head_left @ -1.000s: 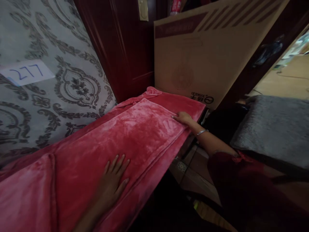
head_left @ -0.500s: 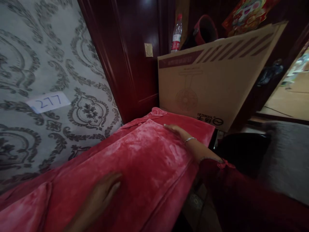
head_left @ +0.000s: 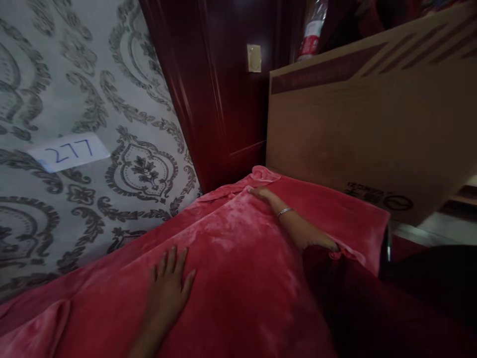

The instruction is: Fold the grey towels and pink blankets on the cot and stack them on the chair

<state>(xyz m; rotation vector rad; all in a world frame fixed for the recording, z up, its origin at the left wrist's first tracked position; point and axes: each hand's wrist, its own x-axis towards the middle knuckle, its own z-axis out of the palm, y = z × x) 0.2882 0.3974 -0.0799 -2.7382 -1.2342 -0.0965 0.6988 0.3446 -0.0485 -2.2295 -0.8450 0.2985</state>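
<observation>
- Red plush cloth (head_left: 223,278): soft short pile, paler streaks where the nap catches light; we see it spread long across the foreground, running from bottom left toward the far corner, in layers, with a folded edge at lower left and a small bunched lump at the far end. What it lies on is hidden from us.
- Left hand (head_left: 166,283): palm down on the cloth, fingers straight and loosely spread, gripping nothing.
- Right hand (head_left: 263,194): reaching to the upper layer's far corner, fingertips at the edge; we can't tell if they pinch it. Slim silvery bracelet (head_left: 286,211) on the wrist; dark red sleeve (head_left: 335,293) with a small gathered cuff.
- Wallpaper (head_left: 143,166): pale grey, darker damask scrolls and leaves. White paper slip (head_left: 74,151) on it; we read "277" in blue handwriting.
- Wood panel (head_left: 231,109): dark red, glossy, moulded; pale rectangular switch plate (head_left: 254,58) on it.
- Cardboard box (head_left: 316,119): brown, slanted dark stripes, upside-down print we make out as "YANGZI" beside a round logo; other characters too blurred. Its right side is dim.
- Clear bottle (head_left: 312,37): red-and-white label illegible, top cut off.
- Black shape (head_left: 428,278) at right: too dark to identify.
</observation>
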